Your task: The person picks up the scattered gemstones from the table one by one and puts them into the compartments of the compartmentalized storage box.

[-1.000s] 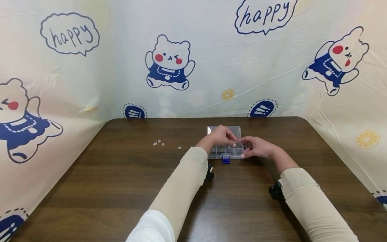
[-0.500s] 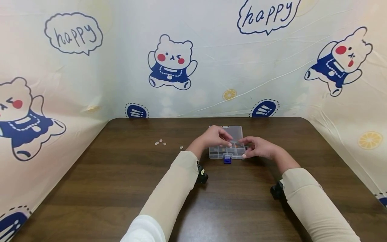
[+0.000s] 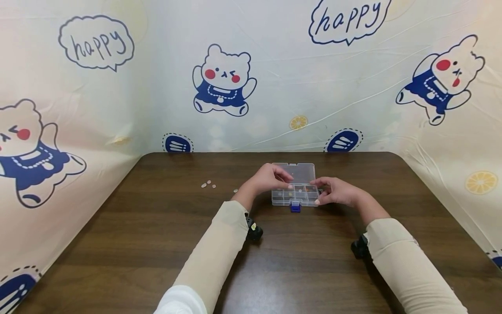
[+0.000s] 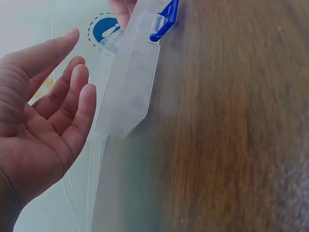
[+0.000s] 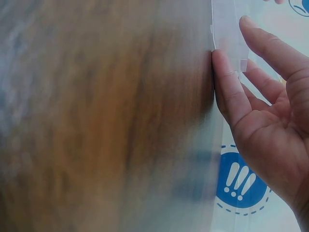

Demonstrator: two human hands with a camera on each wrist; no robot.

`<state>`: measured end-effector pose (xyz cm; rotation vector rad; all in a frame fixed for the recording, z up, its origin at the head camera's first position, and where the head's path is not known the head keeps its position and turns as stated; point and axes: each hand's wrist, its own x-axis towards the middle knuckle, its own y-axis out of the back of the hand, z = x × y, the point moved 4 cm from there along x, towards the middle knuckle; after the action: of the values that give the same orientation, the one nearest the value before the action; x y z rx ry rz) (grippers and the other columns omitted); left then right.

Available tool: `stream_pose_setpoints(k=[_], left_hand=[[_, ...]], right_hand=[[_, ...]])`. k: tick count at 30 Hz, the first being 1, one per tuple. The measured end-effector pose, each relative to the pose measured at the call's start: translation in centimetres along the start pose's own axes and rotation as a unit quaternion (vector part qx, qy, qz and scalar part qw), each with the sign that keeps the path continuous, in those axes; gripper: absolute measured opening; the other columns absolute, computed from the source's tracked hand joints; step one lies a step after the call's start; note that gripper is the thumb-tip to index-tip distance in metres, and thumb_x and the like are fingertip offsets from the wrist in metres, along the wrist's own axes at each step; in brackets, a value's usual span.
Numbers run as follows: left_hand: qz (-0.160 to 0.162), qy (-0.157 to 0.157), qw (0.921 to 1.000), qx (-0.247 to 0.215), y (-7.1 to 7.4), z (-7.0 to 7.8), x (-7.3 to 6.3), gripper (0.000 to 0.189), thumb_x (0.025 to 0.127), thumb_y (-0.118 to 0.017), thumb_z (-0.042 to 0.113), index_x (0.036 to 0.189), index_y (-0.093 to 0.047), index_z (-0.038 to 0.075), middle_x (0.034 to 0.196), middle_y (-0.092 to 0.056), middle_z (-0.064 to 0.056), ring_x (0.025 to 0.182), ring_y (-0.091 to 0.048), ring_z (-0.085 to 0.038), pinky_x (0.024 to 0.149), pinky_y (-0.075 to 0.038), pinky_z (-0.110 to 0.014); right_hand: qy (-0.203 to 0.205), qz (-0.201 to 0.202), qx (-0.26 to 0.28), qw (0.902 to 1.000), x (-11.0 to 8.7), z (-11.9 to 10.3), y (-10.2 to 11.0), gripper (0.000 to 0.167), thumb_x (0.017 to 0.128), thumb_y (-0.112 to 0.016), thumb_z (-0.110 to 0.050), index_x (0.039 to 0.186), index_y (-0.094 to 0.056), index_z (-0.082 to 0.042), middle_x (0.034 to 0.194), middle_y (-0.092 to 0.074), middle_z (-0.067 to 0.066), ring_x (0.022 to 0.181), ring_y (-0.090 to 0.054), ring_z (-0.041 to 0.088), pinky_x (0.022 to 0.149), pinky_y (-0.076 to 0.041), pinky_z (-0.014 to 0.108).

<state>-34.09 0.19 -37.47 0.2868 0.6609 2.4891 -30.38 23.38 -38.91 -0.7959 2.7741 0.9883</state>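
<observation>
A clear plastic compartment box (image 3: 283, 202) with a blue latch (image 3: 295, 208) stands on the table, its clear lid (image 3: 303, 173) raised at the back. Small bits show in some of its compartments. My left hand (image 3: 268, 179) hovers over the box's left part, palm down in the head view. In the left wrist view the fingers of the left hand (image 4: 48, 96) are loosely bent and apart from the thumb, with nothing between them. My right hand (image 3: 338, 192) holds the box's right end, thumb at the front corner and index finger at the back corner.
Several small pale pieces (image 3: 209, 182) lie on the brown table (image 3: 129, 235) left of the box, one of them (image 3: 235, 190) close to the left wrist. A printed cloth (image 3: 274, 131) hangs behind the table and along both sides.
My left hand has moved left from the right compartments, uncovering more of the box and lid. The right hand stays at the box's right end. The head view has shifted slightly.
</observation>
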Motion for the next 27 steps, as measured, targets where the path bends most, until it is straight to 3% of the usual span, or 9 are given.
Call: stream_pose_setpoints(k=[13,23,27], left_hand=[[0.019,0.007,0.9993,-0.032,0.9,-0.4,-1.4,0.03,0.08,-0.081,0.011,0.107,-0.073,-0.002,0.095,-0.072,-0.004,0.088,-0.066,-0.017,0.074,-0.055,-0.029],[0.038,0.009,0.999,-0.021,2.0,-0.5,-2.5,0.032,0.079,-0.083,0.015,0.107,-0.074,0.002,0.096,-0.071,-0.002,0.087,-0.064,-0.021,0.075,-0.055,-0.03],[0.046,0.009,0.9987,-0.022,2.6,-0.5,-3.1,0.033,0.079,-0.082,0.015,0.108,-0.074,0.003,0.104,-0.071,-0.008,0.087,-0.063,-0.022,0.076,-0.055,-0.03]], right_hand=[[0.0,0.002,-0.002,1.0,0.3,0.3,0.0,0.073,0.082,-0.08,-0.022,0.142,-0.043,-0.004,0.133,-0.046,0.022,0.101,-0.056,0.028,0.097,-0.047,0.043],[-0.003,0.004,0.0,1.0,0.3,0.2,0.0,0.073,0.081,-0.081,-0.021,0.142,-0.044,-0.005,0.134,-0.045,0.022,0.1,-0.056,0.027,0.093,-0.048,0.038],[-0.002,0.003,0.0,1.0,0.2,0.2,0.0,0.074,0.081,-0.081,-0.022,0.142,-0.044,-0.005,0.134,-0.044,0.022,0.1,-0.055,0.027,0.092,-0.047,0.037]])
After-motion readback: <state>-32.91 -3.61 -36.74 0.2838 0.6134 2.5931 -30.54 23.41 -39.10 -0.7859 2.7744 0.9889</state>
